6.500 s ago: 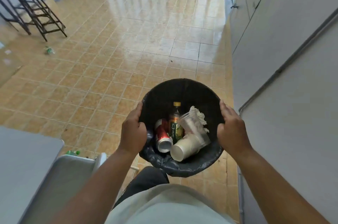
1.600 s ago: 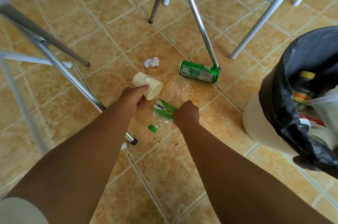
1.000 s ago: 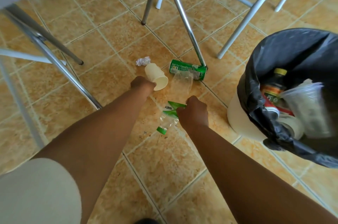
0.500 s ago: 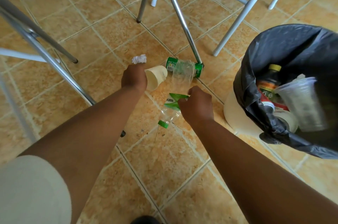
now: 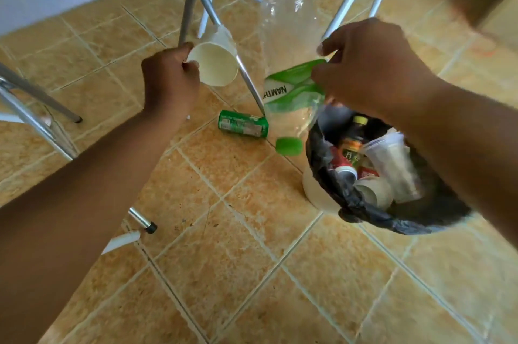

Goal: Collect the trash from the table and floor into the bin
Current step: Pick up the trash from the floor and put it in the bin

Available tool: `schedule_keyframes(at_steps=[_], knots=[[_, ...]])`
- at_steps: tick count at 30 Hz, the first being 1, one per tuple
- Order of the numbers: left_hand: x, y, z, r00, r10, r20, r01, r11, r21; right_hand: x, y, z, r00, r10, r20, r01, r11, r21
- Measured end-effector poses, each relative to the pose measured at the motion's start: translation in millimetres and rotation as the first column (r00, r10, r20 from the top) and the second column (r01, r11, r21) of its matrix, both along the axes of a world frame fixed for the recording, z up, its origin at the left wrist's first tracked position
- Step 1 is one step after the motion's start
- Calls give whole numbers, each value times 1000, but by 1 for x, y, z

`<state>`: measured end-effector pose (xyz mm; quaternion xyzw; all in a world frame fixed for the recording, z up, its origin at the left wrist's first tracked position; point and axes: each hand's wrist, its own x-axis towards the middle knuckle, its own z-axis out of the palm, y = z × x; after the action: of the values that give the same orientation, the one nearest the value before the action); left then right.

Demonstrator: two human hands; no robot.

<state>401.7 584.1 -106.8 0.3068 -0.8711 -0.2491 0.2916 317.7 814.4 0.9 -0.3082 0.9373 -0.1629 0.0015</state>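
- Bottle (image 5: 291, 85), clear plastic with a green label, hangs in the air nearly upright, with its green cap (image 5: 288, 145) down and its base up and away from the camera.
- Its cap sits just beside the left rim of the black-lined bin (image 5: 319, 195), which stands on the floor (image 5: 224, 259). From this view I cannot tell whether the cap is over the opening yet.
- Of the two hands, the right hand (image 5: 370, 71) is nearer the bin, almost above its far rim. Its fingers are curled round the bottle at the label.
- To the left, the left hand (image 5: 168, 82) holds a paper cup (image 5: 215, 66) by the rim, mouth turned toward the camera. The cup is well apart from the bin, with the bottle between them.
- On the floor a green can (image 5: 242, 127) lies on its side, long axis left to right, against the foot of a metal leg (image 5: 249, 82) and near the bin. Neither hand touches it.
- Likely next, the bottle needs only a short shift right and a release. The cup has farther to travel.
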Motion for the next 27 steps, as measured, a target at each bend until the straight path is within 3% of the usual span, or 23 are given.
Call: schedule_keyframes(at_steps=[3,9,10,12,14,17,20,24,27], knots=[[-15,54,17,983,-180,-37,177,982,-59,-21,65,20,995,-85,42,82,994,74],[-29,139,31,862,-502,-71,500,865,-52,-50,170,-20,876,-328,353,360,933,-26],[-30,145,30,849,-525,-58,523,851,-39,-51,177,-29,861,-345,373,367,930,13],[-29,151,28,838,-545,-37,546,838,20,-53,182,-37,898,-362,251,328,930,168],[-27,146,27,848,-529,-42,531,846,48,-52,180,-34,935,-349,70,324,916,238],[-23,124,22,887,-457,-62,461,884,73,-46,164,-22,958,-286,-6,285,954,96],[-19,86,5,942,-336,-16,336,937,95,-32,123,-18,991,-102,-86,98,994,-49],[-12,24,-26,981,-150,124,135,983,122,-6,38,-23,990,109,-85,-121,981,-154],[-7,-25,-55,950,-58,307,28,994,102,7,-33,-48,972,232,-32,-234,967,-98]])
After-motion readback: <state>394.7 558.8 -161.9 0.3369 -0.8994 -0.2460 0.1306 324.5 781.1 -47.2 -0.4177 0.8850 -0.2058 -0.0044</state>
